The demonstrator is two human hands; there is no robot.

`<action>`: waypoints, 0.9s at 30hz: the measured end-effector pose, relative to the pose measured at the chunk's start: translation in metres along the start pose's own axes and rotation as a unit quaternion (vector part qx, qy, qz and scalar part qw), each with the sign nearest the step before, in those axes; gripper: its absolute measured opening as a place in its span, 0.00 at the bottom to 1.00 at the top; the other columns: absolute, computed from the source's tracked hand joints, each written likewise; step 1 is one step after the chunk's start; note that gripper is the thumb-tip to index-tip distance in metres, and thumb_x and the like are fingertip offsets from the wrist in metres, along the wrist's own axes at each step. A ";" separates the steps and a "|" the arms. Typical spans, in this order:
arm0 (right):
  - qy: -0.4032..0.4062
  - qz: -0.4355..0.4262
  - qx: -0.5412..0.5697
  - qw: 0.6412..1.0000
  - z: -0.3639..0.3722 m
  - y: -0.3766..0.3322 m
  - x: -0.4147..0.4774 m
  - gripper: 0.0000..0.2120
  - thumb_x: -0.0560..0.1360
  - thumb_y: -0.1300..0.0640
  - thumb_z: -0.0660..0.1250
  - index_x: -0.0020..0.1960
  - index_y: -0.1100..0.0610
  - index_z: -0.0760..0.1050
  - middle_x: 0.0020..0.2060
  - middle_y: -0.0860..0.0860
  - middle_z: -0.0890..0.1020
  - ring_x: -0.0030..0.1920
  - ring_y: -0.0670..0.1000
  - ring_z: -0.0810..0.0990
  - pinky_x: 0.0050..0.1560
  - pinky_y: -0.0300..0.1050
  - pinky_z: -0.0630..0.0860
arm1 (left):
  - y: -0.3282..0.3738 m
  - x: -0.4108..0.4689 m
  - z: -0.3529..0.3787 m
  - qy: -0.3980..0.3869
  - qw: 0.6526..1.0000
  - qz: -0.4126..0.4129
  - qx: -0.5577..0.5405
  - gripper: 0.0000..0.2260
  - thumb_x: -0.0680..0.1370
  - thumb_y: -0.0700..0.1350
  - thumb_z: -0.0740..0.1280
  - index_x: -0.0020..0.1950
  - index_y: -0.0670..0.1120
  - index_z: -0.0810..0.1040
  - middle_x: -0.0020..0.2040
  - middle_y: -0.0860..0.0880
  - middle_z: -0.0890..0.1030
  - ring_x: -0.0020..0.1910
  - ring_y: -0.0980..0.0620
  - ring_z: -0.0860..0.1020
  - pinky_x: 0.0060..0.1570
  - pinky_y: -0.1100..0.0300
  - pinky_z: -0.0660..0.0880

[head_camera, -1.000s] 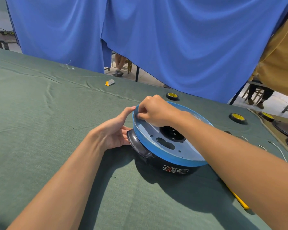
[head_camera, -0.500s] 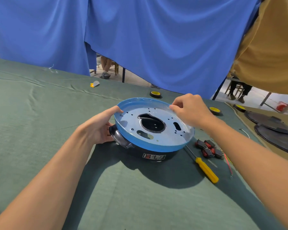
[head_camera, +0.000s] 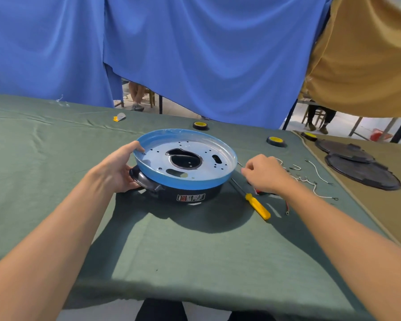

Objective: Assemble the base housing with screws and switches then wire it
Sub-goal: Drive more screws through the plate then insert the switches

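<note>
The base housing (head_camera: 185,183) lies upside down on the green cloth: a black body with a blue-filmed metal plate on top, pierced by holes and a large central opening. My left hand (head_camera: 116,169) grips its left rim, thumb on the blue edge and fingers by the black handle (head_camera: 141,180). My right hand (head_camera: 264,174) hovers just right of the housing, fingers curled with the tips together, above red switches (head_camera: 262,193) that it mostly hides. Whether it holds anything cannot be seen. A yellow-handled screwdriver (head_camera: 257,206) lies below that hand. White wires (head_camera: 317,173) lie further right.
Three yellow-and-black tape rolls (head_camera: 200,125) (head_camera: 276,140) (head_camera: 309,135) sit along the far edge. Black round covers (head_camera: 361,172) lie on the tan cloth at right. A thin red wire (head_camera: 287,208) lies near the screwdriver. Blue and tan curtains hang behind; the table's edge is near me.
My right hand left the housing's rim and dropped to the right, over the switches and small parts. The left hand kept its grip on the left rim.
</note>
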State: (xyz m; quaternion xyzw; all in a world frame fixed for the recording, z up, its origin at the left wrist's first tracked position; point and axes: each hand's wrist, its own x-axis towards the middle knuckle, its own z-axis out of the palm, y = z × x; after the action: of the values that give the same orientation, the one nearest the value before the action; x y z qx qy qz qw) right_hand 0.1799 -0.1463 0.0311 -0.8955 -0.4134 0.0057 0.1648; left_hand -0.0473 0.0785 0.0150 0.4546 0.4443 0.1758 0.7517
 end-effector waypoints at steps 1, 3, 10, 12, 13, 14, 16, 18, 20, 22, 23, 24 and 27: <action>-0.030 -0.003 -0.017 0.999 0.001 0.000 -0.004 0.15 0.78 0.52 0.62 0.37 0.60 0.77 0.36 0.58 0.80 0.41 0.59 0.79 0.42 0.49 0.78 | -0.001 -0.003 -0.001 0.006 1.000 0.002 -0.001 0.28 0.67 0.48 0.70 0.61 0.34 0.70 0.52 0.43 0.78 0.40 0.42 0.83 0.42 0.46 0.83; -0.084 -0.008 -0.059 0.995 0.004 -0.001 -0.012 0.12 0.75 0.51 0.66 0.40 0.59 0.78 0.38 0.57 0.79 0.43 0.58 0.78 0.38 0.46 0.75 | -0.002 -0.008 -0.005 0.017 1.000 0.009 -0.003 0.27 0.67 0.48 0.69 0.61 0.35 0.70 0.51 0.43 0.78 0.36 0.41 0.83 0.36 0.47 0.83; -0.046 0.025 -0.055 0.997 0.007 -0.005 -0.022 0.08 0.73 0.61 0.62 0.50 0.58 0.77 0.52 0.60 0.78 0.51 0.62 0.76 0.49 0.49 0.77 | -0.008 -0.015 -0.017 0.038 0.998 0.038 -0.026 0.23 0.66 0.46 0.68 0.57 0.37 0.71 0.47 0.41 0.77 0.32 0.40 0.83 0.31 0.48 0.81; -0.008 0.032 -0.011 0.999 -0.002 -0.006 -0.016 0.08 0.75 0.62 0.60 0.51 0.57 0.76 0.54 0.60 0.79 0.55 0.63 0.76 0.53 0.49 0.75 | -0.007 -0.015 -0.018 0.038 0.998 0.041 -0.020 0.23 0.66 0.46 0.69 0.57 0.37 0.71 0.49 0.42 0.78 0.34 0.40 0.83 0.32 0.49 0.81; 0.009 0.027 0.013 1.000 -0.008 -0.007 -0.013 0.08 0.77 0.62 0.59 0.51 0.57 0.76 0.54 0.59 0.80 0.56 0.62 0.76 0.55 0.50 0.75 | -0.006 -0.014 -0.018 0.037 0.998 0.043 -0.019 0.24 0.66 0.46 0.69 0.58 0.37 0.71 0.50 0.42 0.78 0.36 0.40 0.84 0.33 0.48 0.82; 0.024 0.017 0.033 0.999 -0.014 -0.009 -0.010 0.08 0.78 0.62 0.59 0.52 0.57 0.76 0.54 0.58 0.80 0.56 0.61 0.76 0.56 0.51 0.75 | -0.006 -0.013 -0.018 0.035 0.998 0.045 -0.017 0.24 0.66 0.47 0.69 0.58 0.37 0.71 0.51 0.42 0.78 0.38 0.40 0.83 0.36 0.47 0.83; 0.042 -0.012 0.068 0.997 -0.027 -0.016 -0.004 0.09 0.80 0.60 0.59 0.56 0.58 0.76 0.55 0.56 0.79 0.58 0.59 0.76 0.57 0.51 0.74 | -0.004 -0.009 -0.016 0.023 0.999 0.045 -0.008 0.26 0.65 0.47 0.69 0.59 0.37 0.71 0.51 0.41 0.78 0.42 0.40 0.83 0.43 0.45 0.83; 0.029 -0.041 0.104 0.993 -0.037 -0.027 -0.001 0.09 0.82 0.58 0.57 0.58 0.55 0.73 0.54 0.54 0.78 0.54 0.56 0.76 0.51 0.50 0.74 | -0.003 -0.005 -0.015 0.004 0.999 0.041 0.006 0.25 0.65 0.48 0.70 0.57 0.36 0.72 0.50 0.41 0.78 0.43 0.40 0.81 0.52 0.46 0.81; 0.004 -0.069 0.115 0.991 -0.043 -0.038 0.003 0.06 0.83 0.56 0.55 0.56 0.50 0.70 0.48 0.50 0.77 0.46 0.51 0.76 0.42 0.45 0.73 | -0.002 0.000 -0.013 -0.016 0.999 0.035 0.027 0.24 0.65 0.49 0.70 0.55 0.36 0.73 0.48 0.40 0.78 0.43 0.39 0.79 0.59 0.46 0.77; -0.030 -0.092 0.114 0.989 -0.045 -0.050 0.008 0.06 0.83 0.54 0.54 0.55 0.48 0.68 0.44 0.48 0.76 0.41 0.49 0.78 0.34 0.41 0.73 | -0.002 0.003 -0.010 -0.041 0.997 0.029 0.052 0.24 0.63 0.50 0.70 0.53 0.36 0.74 0.46 0.39 0.78 0.43 0.39 0.77 0.53 0.46 0.78; -0.047 -0.105 0.105 0.988 -0.045 -0.056 0.010 0.06 0.83 0.54 0.54 0.55 0.47 0.68 0.43 0.48 0.75 0.40 0.49 0.78 0.32 0.40 0.75 | -0.001 0.005 -0.009 -0.052 0.996 0.026 0.063 0.24 0.63 0.51 0.71 0.52 0.37 0.75 0.45 0.39 0.79 0.42 0.39 0.77 0.48 0.47 0.78; -0.061 -0.120 0.087 0.987 -0.044 -0.062 0.013 0.06 0.83 0.53 0.54 0.55 0.47 0.69 0.44 0.48 0.75 0.40 0.49 0.78 0.32 0.41 0.76 | 0.000 0.007 -0.008 -0.063 0.995 0.023 0.071 0.24 0.63 0.52 0.72 0.53 0.38 0.76 0.45 0.39 0.79 0.41 0.39 0.78 0.44 0.48 0.78; -0.107 -0.165 0.016 0.980 -0.042 -0.078 0.023 0.09 0.83 0.54 0.57 0.60 0.47 0.73 0.50 0.48 0.76 0.43 0.49 0.76 0.40 0.43 0.73 | 0.002 0.016 -0.005 -0.095 0.992 0.021 0.078 0.24 0.65 0.56 0.73 0.53 0.42 0.80 0.47 0.40 0.83 0.40 0.40 0.82 0.43 0.47 0.80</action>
State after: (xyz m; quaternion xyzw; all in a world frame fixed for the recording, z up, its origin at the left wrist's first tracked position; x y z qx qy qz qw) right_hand 0.1434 -0.0939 0.0969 -0.8063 -0.5707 0.0811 0.1327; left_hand -0.0422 0.0926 0.0075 0.5358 0.3731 0.1124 0.7491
